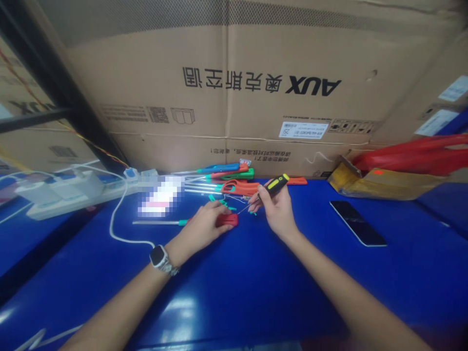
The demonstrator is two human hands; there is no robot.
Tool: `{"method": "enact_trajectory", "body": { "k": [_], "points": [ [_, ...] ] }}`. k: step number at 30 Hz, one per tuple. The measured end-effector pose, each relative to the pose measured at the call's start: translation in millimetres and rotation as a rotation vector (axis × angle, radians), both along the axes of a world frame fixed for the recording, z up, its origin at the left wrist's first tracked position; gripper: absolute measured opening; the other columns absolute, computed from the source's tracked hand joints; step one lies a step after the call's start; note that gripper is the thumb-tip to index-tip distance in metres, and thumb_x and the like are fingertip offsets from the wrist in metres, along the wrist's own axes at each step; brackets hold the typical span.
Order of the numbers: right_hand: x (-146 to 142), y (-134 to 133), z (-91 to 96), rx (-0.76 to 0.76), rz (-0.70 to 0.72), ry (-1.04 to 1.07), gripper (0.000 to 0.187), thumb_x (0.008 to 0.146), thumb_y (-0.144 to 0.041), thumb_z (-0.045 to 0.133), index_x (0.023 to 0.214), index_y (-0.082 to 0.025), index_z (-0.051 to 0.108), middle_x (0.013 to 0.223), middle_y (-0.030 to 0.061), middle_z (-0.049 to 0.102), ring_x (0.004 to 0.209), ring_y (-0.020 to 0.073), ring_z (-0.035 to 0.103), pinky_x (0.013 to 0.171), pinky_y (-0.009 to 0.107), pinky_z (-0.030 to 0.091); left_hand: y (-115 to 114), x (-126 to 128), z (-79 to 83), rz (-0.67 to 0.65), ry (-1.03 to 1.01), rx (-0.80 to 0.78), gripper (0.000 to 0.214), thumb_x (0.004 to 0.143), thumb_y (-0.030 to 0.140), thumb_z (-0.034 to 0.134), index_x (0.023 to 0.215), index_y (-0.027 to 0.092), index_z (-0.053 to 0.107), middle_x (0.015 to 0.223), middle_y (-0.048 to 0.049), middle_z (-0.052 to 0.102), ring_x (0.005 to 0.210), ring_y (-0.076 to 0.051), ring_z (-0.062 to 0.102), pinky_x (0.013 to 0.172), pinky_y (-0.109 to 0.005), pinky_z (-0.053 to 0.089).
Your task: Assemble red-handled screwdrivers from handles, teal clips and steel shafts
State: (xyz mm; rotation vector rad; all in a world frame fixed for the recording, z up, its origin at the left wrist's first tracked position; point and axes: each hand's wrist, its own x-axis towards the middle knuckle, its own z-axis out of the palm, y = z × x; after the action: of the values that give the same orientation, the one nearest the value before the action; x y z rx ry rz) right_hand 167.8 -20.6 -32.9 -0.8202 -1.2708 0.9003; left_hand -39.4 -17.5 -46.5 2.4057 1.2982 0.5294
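On the glossy blue counter (226,287), a long red-handled tool (229,220), fitted with a teal collar and a slim silver metal rod, is laid flat with its rod pointed left. Much of the red handle is covered by the left hand (206,223); the fingers are closed over its top, the thumb is set along its near edge, and the blunt right end is left exposed. In the right hand (280,210), a black-and-yellow screwdriver (277,185) with a thin metal shaft is gripped, thumb and fingers clamped about its handle. Its tip is held at the exposed end of the red handle, though whether contact is made cannot be told.

The tool is judged light and stiff, its handle probably of hard, smooth plastic that could slide on the counter if not pressed down. It is best held by the broad handle, with the fingers kept clear of the screwdriver tip; a poorer hold is offered by the slim rod, which might be bent if leaned on.

Just beyond the left hand, small teal pieces (212,198) are scattered, and behind them similar tools (239,188) with handles of several colours are heaped.
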Motion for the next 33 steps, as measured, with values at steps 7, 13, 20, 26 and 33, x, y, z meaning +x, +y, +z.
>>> {"method": "enact_trajectory", "body": {
  "k": [7, 13, 20, 26, 33],
  "points": [
    [-4.2, -1.2, -3.8, 0.006, 0.022, -0.050, 0.032, 0.092, -0.047, 0.063, 0.099, -0.024, 0.041, 0.070, -0.0043, 0.068, 0.050, 0.0123, 0.065, 0.050, 0.026, 0.056, -4.5, 5.8, 6.1, 0.010, -0.011, 0.033, 0.030, 0.084, 0.035, 0.074, 0.110, 0.021, 0.068, 0.108, -0.0068, 0.062, 0.101, -0.026, 0.061, 0.094, -0.042, 0.048],
    [-7.6, -1.2, -7.2, -0.010, 0.025, -0.144, 0.034, 0.091, -0.050, 0.061, 0.102, -0.025, 0.041, 0.071, -0.0039, 0.068, 0.051, 0.0128, 0.065, 0.051, 0.026, 0.056, -3.4, 7.5, 5.2, -0.019, -0.045, -0.017, 0.022, 0.088, 0.028, 0.069, 0.107, 0.019, 0.069, 0.106, -0.0082, 0.061, 0.101, -0.026, 0.060, 0.094, -0.042, 0.048],
    [-12.2, 0.2, -2.0, -0.008, 0.036, -0.218, 0.033, 0.092, -0.049, 0.061, 0.102, -0.024, 0.042, 0.071, -0.0037, 0.068, 0.052, 0.0127, 0.065, 0.052, 0.026, 0.056, -3.4, 8.7, 4.5, -0.021, -0.078, -0.065, 0.020, 0.087, 0.023, 0.068, 0.106, 0.017, 0.069, 0.107, -0.0090, 0.059, 0.100, -0.026, 0.060, 0.093, -0.042, 0.049],
    [-17.7, 0.6, 14.1, -0.002, 0.092, -0.351, 0.032, 0.092, -0.044, 0.062, 0.109, -0.024, 0.043, 0.071, -0.0036, 0.066, 0.052, 0.0140, 0.064, 0.052, 0.028, 0.056, -4.3, 8.9, 5.8, -0.015, -0.107, -0.084, 0.021, 0.086, 0.023, 0.069, 0.107, 0.017, 0.068, 0.109, -0.0089, 0.060, 0.105, -0.027, 0.058, 0.096, -0.044, 0.047],
    [-18.7, 4.5, 24.0, -0.003, 0.163, -0.454, 0.029, 0.093, -0.042, 0.059, 0.111, -0.023, 0.045, 0.073, -0.0028, 0.063, 0.057, 0.0151, 0.064, 0.055, 0.029, 0.054, -3.9, 6.9, 0.8, -0.018, -0.146, -0.077, 0.021, 0.086, 0.024, 0.069, 0.107, 0.019, 0.069, 0.109, -0.0087, 0.062, 0.104, -0.027, 0.060, 0.098, -0.045, 0.047]
  ]
}}
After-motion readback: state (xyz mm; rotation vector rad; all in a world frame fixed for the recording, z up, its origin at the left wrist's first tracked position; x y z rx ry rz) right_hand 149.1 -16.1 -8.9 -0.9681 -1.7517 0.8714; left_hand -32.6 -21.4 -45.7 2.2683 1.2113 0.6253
